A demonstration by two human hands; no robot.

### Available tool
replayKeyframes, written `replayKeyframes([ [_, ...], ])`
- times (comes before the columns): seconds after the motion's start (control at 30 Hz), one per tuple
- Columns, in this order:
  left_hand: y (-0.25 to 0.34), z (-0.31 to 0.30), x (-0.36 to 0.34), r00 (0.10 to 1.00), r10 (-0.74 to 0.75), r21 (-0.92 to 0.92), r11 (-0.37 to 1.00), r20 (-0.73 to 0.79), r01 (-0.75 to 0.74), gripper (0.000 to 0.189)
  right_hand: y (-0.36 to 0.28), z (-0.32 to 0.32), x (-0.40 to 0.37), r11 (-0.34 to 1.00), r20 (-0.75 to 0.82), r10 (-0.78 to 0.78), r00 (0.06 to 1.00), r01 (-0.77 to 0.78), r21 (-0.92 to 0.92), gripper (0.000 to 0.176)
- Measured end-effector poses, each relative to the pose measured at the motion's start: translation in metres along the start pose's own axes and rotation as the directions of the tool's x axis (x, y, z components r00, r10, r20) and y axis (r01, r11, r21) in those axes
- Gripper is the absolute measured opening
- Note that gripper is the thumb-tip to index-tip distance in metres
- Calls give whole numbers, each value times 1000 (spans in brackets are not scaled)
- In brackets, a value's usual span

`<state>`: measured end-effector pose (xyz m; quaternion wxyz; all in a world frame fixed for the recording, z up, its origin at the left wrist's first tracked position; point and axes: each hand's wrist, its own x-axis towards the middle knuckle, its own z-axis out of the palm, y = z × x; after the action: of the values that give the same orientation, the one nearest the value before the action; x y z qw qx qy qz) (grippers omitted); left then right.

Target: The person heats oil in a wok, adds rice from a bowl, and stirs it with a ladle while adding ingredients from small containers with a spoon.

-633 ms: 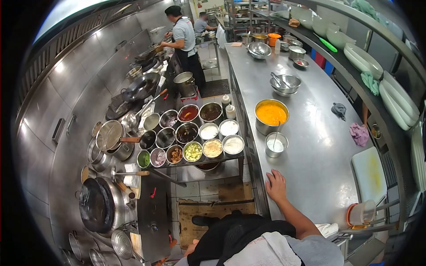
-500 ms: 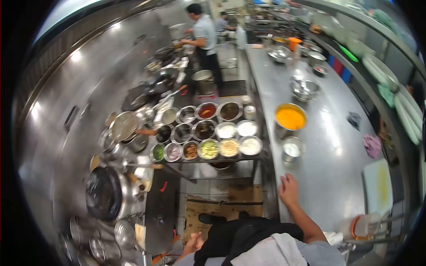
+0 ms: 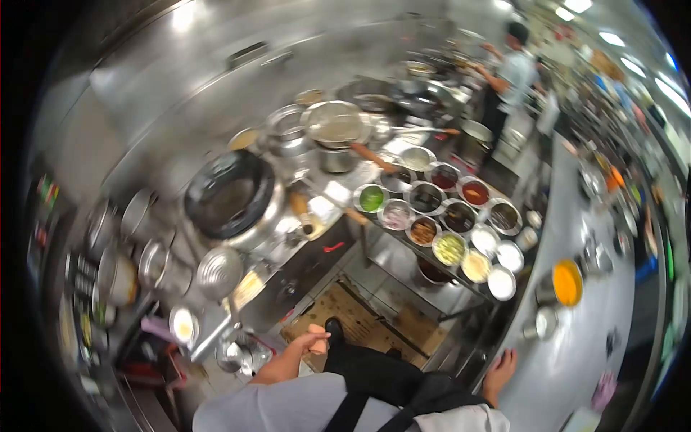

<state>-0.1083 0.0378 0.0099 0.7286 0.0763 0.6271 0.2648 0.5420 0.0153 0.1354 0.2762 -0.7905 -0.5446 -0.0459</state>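
Note:
My left hand [image 3: 311, 341] hangs in front of my body over the walkway, its fingers curled in; what is in them, if anything, I cannot make out. Resting at the near edge of the right-hand steel counter [image 3: 561, 353] is my right hand [image 3: 502, 371], fingers apart and holding nothing. Beyond it on that counter stand a small steel pot with white contents [image 3: 545, 322] and a pot of orange liquid [image 3: 567, 282]. Between the counters, a rack carries round steel containers of ingredients, among them chopped green pieces [image 3: 450, 249] and white powder [image 3: 502, 282].
On the stove side at left sit a black wok [image 3: 230, 194], a large strainer [image 3: 335, 124] and a perforated ladle [image 3: 220, 273]. Flattened cardboard [image 3: 345, 317] covers the floor ahead. Another person [image 3: 509, 79] works at the far stoves.
My view has swung left toward the stove, so the counter and rack now sit farther right. My left hand shows higher, in front of me; my right hand remains by the counter edge.

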Motion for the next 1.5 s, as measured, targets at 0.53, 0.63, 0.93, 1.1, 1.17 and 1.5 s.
replayKeyframes([
  [0.53, 228, -80, -81, 770, 601, -686, 468, -215, -557, 30, -155, 180, 45, 722, 383, -41, 923, -238, 649, 20],
  [0.63, 270, -146, -91, 838, 522, -856, 349, -159, -380, 28, -290, 193, 46, 742, 581, -321, 748, -182, 645, 18],
  [0.93, 388, -212, -115, 797, 550, -897, 180, -249, -404, 38, -552, 205, 116, 626, 573, -644, 507, -81, 776, 22],
  [1.1, 416, -230, -76, 870, 401, -878, 253, -288, -407, 45, -628, 240, 174, 569, 392, -784, 481, 305, 764, 23],
  [1.17, 418, -226, -83, 863, 389, -869, 237, -324, -433, 48, -643, 274, 193, 438, 244, -887, 392, 546, 714, 36],
  [1.5, 426, -237, -62, 844, 293, -810, 265, -449, -523, 18, -670, 358, 222, 708, 640, -706, 301, 319, 631, 49],
])
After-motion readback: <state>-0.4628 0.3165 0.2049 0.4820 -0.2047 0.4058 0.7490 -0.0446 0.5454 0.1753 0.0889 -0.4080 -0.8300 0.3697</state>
